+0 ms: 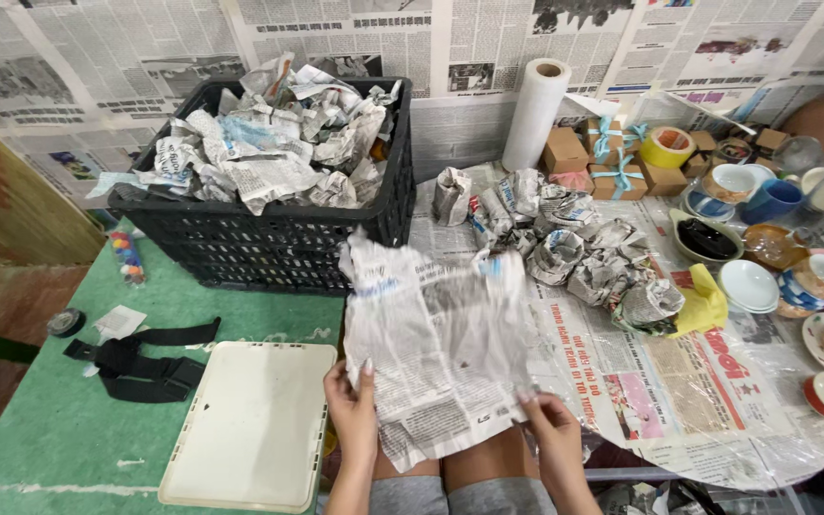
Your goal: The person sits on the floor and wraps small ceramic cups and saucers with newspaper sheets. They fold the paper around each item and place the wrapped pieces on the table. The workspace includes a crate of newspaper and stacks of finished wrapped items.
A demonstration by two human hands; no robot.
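A crumpled sheet of newspaper (436,343) is spread out flat in front of me, above my knees. My left hand (353,412) pinches its lower left edge. My right hand (553,420) grips its lower right corner. Behind the sheet, several newspaper-wrapped bundles (565,250) lie on a round table covered with newspaper and clear plastic (717,401). A black plastic crate (278,238) heaped with crumpled newspaper stands to the upper left.
A cream tray (252,427) and a black strap (140,362) lie on the green surface at left. Bowls, cups and saucers (765,257) crowd the right of the table. Small cardboard boxes with ribbons (612,157), yellow tape (667,146) and a white roll (534,113) stand behind.
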